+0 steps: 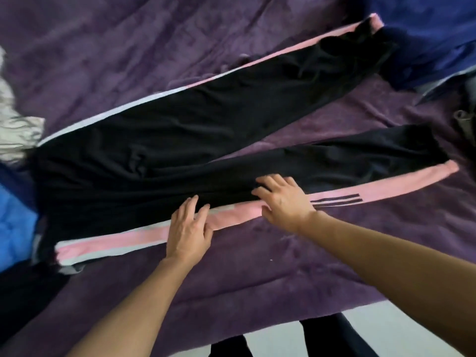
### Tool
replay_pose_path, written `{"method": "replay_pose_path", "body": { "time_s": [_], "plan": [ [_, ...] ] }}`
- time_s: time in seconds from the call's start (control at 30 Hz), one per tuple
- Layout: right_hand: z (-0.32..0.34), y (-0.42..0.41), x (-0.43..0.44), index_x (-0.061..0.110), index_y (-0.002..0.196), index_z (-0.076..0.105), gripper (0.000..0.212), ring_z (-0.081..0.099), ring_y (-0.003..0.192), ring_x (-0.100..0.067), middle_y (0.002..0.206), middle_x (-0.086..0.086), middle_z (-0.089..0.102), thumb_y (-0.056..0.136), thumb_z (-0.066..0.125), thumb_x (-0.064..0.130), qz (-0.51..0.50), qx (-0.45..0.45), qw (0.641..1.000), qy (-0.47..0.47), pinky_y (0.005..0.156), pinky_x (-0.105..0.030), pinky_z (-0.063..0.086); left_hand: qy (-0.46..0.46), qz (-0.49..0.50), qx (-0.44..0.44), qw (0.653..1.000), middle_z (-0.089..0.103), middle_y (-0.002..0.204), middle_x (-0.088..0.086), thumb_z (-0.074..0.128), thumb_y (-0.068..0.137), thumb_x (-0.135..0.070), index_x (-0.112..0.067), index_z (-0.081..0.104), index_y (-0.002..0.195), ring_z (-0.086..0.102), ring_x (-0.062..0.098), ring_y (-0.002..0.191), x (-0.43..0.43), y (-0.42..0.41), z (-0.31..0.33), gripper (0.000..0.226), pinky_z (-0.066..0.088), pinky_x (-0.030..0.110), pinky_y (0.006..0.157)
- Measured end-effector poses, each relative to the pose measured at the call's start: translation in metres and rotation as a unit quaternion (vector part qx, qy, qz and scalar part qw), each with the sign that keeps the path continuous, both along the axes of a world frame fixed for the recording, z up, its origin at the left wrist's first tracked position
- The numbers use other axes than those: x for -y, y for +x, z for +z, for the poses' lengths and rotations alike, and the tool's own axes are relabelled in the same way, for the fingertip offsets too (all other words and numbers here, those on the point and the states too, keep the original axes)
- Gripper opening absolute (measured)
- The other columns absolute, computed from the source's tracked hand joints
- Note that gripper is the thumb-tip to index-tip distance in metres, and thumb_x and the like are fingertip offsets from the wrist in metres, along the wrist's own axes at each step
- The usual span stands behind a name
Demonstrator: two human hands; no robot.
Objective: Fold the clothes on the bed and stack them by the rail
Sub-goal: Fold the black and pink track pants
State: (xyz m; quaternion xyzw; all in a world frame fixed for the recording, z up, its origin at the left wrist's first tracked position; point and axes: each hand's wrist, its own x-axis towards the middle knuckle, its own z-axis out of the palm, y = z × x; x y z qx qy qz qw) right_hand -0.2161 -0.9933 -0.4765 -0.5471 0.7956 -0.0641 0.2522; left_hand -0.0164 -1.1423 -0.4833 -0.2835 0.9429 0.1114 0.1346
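Note:
A pair of black track trousers [180, 135] with pink and white side stripes lies spread flat across the purple bed cover [257, 274], waist at the left, both legs running to the right and splayed apart. My left hand [189, 228] rests flat on the near leg's pink stripe, fingers apart. My right hand [283, 199] lies flat just to its right, fingers on the black cloth and palm over the stripe. Neither hand grips the cloth.
A grey-white garment [15, 124] and a bright blue one [13, 228] lie at the left edge. Dark blue cloth [425, 42] is heaped at the far right, with a dark item [463, 122] below it. The bed's near edge and pale floor [386, 331] show at the bottom.

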Motion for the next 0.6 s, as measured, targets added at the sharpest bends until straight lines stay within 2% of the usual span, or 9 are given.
{"method": "replay_pose_path", "body": {
  "time_s": [0.13, 0.23, 0.3, 0.37, 0.43, 0.5, 0.6],
  "plan": [
    [-0.004, 0.078, 0.053, 0.016, 0.132, 0.052, 0.048, 0.032, 0.137, -0.028, 0.149, -0.009, 0.037, 0.085, 0.053, 0.022, 0.082, 0.012, 0.997, 0.004, 0.101, -0.040, 0.033, -0.063, 0.048, 0.078, 0.994, 0.049, 0.137, 0.021, 0.077, 0.069, -0.014, -0.009, 0.061, 0.124, 0.044, 0.039, 0.128, 0.066, 0.105, 0.006, 0.057, 0.040, 0.053, 0.100],
    [-0.017, 0.137, 0.093, 0.019, 0.145, 0.032, 0.062, 0.012, 0.147, -0.024, 0.159, -0.008, 0.015, 0.088, 0.053, 0.024, 0.124, -0.008, 0.992, 0.033, 0.108, -0.041, 0.024, -0.104, 0.065, 0.148, 0.981, 0.041, 0.145, 0.020, 0.081, 0.069, -0.032, -0.016, 0.050, 0.136, 0.033, 0.037, 0.137, 0.115, 0.173, 0.005, 0.076, 0.028, 0.054, 0.107],
    [-0.026, 0.170, 0.118, 0.021, 0.151, 0.015, 0.075, -0.001, 0.148, -0.022, 0.161, -0.006, 0.000, 0.088, 0.055, 0.028, 0.126, -0.032, 0.990, 0.058, 0.113, -0.041, 0.016, -0.119, 0.068, 0.163, 0.977, 0.033, 0.151, 0.017, 0.077, 0.073, -0.041, -0.020, 0.040, 0.144, 0.024, 0.034, 0.141, 0.144, 0.206, 0.001, 0.083, 0.019, 0.052, 0.111],
    [-0.036, 0.193, 0.139, 0.024, 0.153, 0.010, 0.074, -0.005, 0.148, -0.020, 0.161, -0.003, -0.004, 0.090, 0.051, 0.027, 0.097, -0.063, 0.991, 0.065, 0.115, -0.041, 0.012, -0.136, 0.065, 0.153, 0.977, 0.028, 0.154, 0.015, 0.071, 0.079, -0.038, -0.022, 0.032, 0.147, 0.019, 0.032, 0.143, 0.172, 0.233, -0.003, 0.080, 0.016, 0.051, 0.112],
    [-0.045, 0.203, 0.152, 0.027, 0.152, 0.019, 0.063, 0.004, 0.148, -0.017, 0.161, 0.002, 0.006, 0.094, 0.045, 0.026, 0.048, -0.085, 0.993, 0.061, 0.113, -0.040, 0.016, -0.143, 0.067, 0.135, 0.978, 0.030, 0.153, 0.012, 0.068, 0.081, -0.027, -0.022, 0.034, 0.147, 0.022, 0.030, 0.143, 0.202, 0.254, -0.004, 0.074, 0.018, 0.050, 0.111],
    [-0.047, 0.211, 0.159, 0.028, 0.147, 0.034, 0.054, 0.017, 0.146, -0.014, 0.158, 0.006, 0.022, 0.093, 0.045, 0.025, 0.007, -0.075, 0.996, 0.051, 0.109, -0.039, 0.023, -0.131, 0.041, 0.110, 0.984, 0.042, 0.146, 0.012, 0.064, 0.082, -0.015, -0.018, 0.044, 0.141, 0.034, 0.032, 0.137, 0.223, 0.271, -0.003, 0.062, 0.030, 0.050, 0.105],
    [-0.035, 0.230, 0.150, 0.019, 0.137, 0.052, 0.052, 0.037, 0.138, -0.018, 0.146, 0.001, 0.046, 0.086, 0.041, 0.021, -0.024, -0.022, 0.999, 0.001, 0.100, -0.040, 0.036, -0.106, -0.001, 0.051, 0.993, 0.058, 0.130, 0.015, 0.067, 0.075, -0.002, -0.009, 0.062, 0.125, 0.054, 0.036, 0.116, 0.227, 0.294, 0.003, 0.051, 0.043, 0.049, 0.089]
  ]
}}
